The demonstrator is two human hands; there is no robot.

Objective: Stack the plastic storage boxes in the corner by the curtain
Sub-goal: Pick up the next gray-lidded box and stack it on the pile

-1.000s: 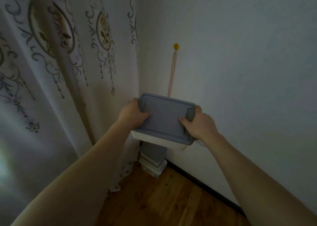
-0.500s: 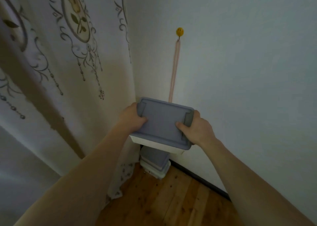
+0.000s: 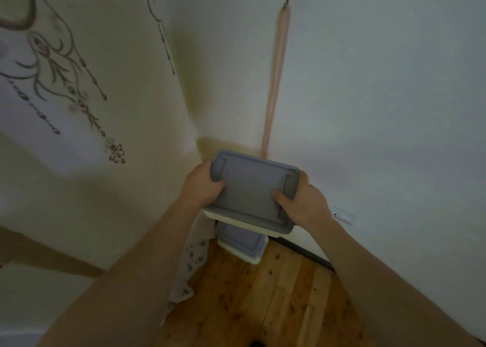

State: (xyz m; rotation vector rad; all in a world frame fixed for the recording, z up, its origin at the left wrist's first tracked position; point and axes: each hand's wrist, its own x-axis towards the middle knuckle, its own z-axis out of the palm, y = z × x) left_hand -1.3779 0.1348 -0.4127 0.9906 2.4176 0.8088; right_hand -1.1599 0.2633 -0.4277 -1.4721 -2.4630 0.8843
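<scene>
Both hands clasp a grey-lidded box by its short ends, the left hand and right hand with thumbs on the lid, keeping it level above the stack in the corner beside the curtain, seemingly to line it up.

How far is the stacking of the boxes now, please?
Done: a stack of lidded boxes already stands on the floor in the corner beside the curtain. In hand: the left hand and right hand grip another box by its ends, held above the stack. Left: lower it onto the stack. Any further boxes are out of view.
</scene>
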